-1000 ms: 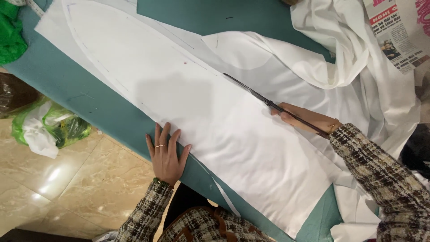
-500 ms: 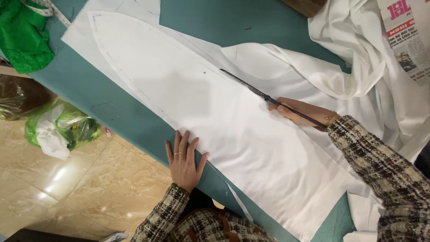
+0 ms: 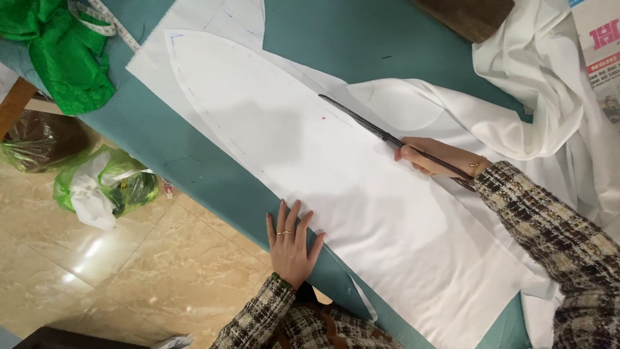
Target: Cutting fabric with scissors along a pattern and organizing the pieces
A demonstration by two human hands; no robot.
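Note:
A long white fabric piece (image 3: 310,148) with a curved drawn outline lies across the teal table (image 3: 361,39). My right hand (image 3: 433,158) grips long dark scissors (image 3: 368,123), their blades lying along the fabric's far edge and pointing up-left. My left hand (image 3: 292,240) rests flat with spread fingers on the near edge of the fabric, at the table's rim. Both sleeves are checked tweed.
Loose white cloth (image 3: 549,97) is bunched at the right. Green fabric (image 3: 64,52) and a measuring tape (image 3: 106,22) lie at the table's top-left corner. A brown block (image 3: 465,16) sits at the top. Green plastic bags (image 3: 106,187) stand on the tiled floor; a newspaper (image 3: 600,45) is far right.
The view has shifted, so the table and fabric appear lower and to the right. The scissors have advanced slightly along the fabric's edge. My left hand stays flat on the fabric.

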